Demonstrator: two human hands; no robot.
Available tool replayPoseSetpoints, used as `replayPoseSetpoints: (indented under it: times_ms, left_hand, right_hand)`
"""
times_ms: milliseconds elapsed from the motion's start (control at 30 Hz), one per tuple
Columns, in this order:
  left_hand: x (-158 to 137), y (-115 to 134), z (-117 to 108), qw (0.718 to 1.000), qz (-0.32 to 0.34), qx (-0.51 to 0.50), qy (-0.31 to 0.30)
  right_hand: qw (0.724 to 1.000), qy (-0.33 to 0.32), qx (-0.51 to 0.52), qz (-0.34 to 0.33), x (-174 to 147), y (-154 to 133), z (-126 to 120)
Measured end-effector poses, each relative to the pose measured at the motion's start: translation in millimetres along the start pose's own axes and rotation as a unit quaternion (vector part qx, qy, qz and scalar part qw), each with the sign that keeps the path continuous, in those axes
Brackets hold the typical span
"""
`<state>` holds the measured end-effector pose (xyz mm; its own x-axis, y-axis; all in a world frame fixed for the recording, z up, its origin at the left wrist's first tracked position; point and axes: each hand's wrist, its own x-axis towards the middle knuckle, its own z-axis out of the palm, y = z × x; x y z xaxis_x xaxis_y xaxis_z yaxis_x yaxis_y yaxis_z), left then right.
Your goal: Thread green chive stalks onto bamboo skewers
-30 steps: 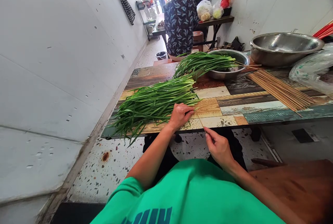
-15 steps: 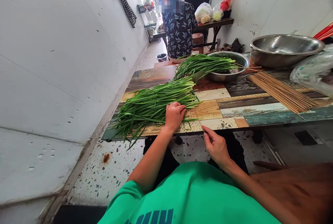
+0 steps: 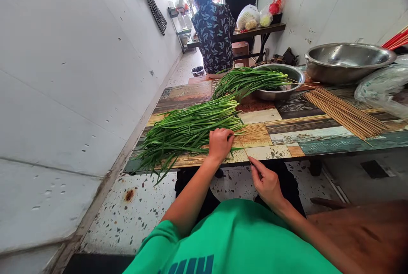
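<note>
A pile of garlic chives (image 3: 188, 127) lies on the wood-patterned table, pale stem ends to the right and leaves hanging over the near edge. At the pile's near right side, my left hand (image 3: 221, 143) is closed in a pinch on some chive stems. The fingers partly hide what they grip. My right hand (image 3: 267, 182), at the table's front edge, pinches a thin bamboo skewer (image 3: 245, 151). The skewer slants up and left, its tip close to my left hand.
Another chive bunch (image 3: 248, 80), with skewers at its stem end, rests across a steel bowl (image 3: 279, 94). Loose bamboo skewers (image 3: 347, 114) lie to the right. Behind them are a large steel basin (image 3: 347, 70) and plastic bags (image 3: 384, 87). Beyond the table sits a person (image 3: 213, 36).
My left hand has shifted right along the stems. The skewer in my right hand now shows more clearly, pointing up and left. The person beyond has leaned slightly left.
</note>
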<state>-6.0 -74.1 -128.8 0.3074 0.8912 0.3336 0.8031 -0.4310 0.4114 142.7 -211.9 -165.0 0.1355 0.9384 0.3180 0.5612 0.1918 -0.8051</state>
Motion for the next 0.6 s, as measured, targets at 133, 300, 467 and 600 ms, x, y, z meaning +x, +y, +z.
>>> replayPoseSetpoints:
  times_ms: [133,300,467,600]
  left_hand:
    - [-1.3,-4.0,7.0,0.999,0.002,-0.013,0.040]
    - [-2.2,-7.1,9.5,0.998,0.036,-0.036,0.029]
    - [-1.1,-9.0,10.0,0.998,0.036,-0.046,0.023]
    - [-0.5,-8.6,9.5,0.998,0.030,-0.053,0.022]
  right_hand:
    - [1.000,-0.009,-0.010,-0.001,0.9,-1.4,-2.7]
    - [1.000,-0.004,-0.014,-0.001,3.3,-0.6,-3.1]
    - [1.000,-0.002,-0.015,-0.005,3.5,0.6,-2.9]
    - [1.000,-0.001,-0.018,-0.016,4.3,0.0,-4.9]
